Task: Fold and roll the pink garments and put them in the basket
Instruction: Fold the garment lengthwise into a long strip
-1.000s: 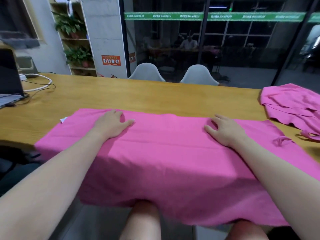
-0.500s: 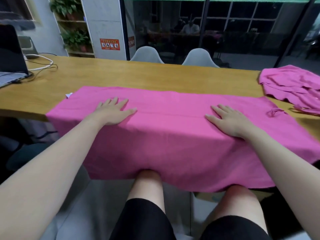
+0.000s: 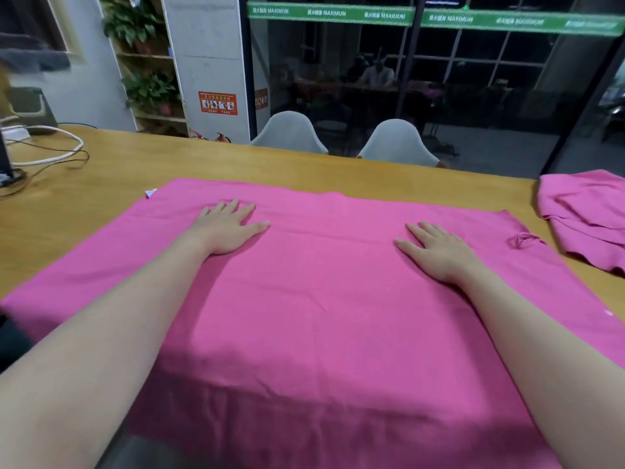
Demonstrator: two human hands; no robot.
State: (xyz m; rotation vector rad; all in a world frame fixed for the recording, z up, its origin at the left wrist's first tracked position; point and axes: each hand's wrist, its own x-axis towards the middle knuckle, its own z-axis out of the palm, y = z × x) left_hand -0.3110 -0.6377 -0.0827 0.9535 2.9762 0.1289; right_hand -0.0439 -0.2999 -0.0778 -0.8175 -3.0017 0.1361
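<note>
The large flat pink cloth garment [image 3: 321, 299] lies spread on the long wooden worktop [image 3: 101, 184], its near edge hanging over the front. Smoothing should run outward from the middle, so creases leave before folding. The left hand [image 3: 225, 228] and right hand [image 3: 439, 252] press flat, fingers straight, each grip holding nothing. A second crumpled pink garment [image 3: 588, 218] waits, apparently unfolded, at the right.

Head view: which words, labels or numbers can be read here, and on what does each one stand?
"MAXIMUM": repeated on the green strip across the glass wall; the characters beside it are blurred.
Red sign on the pillar: too small to read.
White tag on the spread pink garment: no text visible.
</note>
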